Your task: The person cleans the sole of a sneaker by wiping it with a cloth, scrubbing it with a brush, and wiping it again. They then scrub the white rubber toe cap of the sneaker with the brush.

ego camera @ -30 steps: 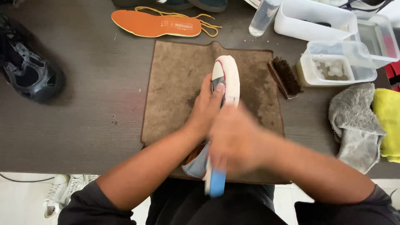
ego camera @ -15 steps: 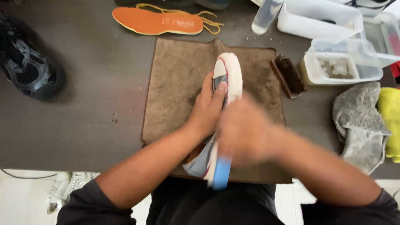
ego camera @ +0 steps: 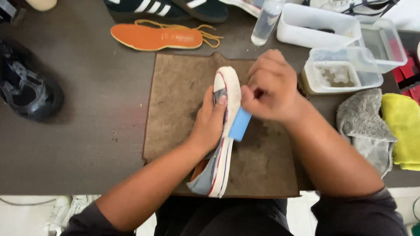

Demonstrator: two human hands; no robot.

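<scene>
Left hand (ego camera: pixel 211 124): we see fingers wrapped round the grey canvas shoe with white rubber sole (ego camera: pixel 224 144), held on edge over the brown towel mat (ego camera: pixel 175 105).
Shoe: we judge it light, upper soft; grip mid-body.
Right hand (ego camera: pixel 271 85): fingers pinched on the blue block eraser (ego camera: pixel 240 124), pressed against the sole.

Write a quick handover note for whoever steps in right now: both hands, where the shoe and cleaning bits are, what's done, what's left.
Left hand: grips the grey-and-white canvas shoe, held on edge over the brown rectangular towel mat.
Right hand: holds the small blue block eraser against the shoe's white rubber sidewall, about midway along.
Nearby: clear plastic tub, grey cloth, yellow cloth, orange insole.
Done: cannot tell how much is clean.
Left: probably the rest of the sidewall.
</scene>
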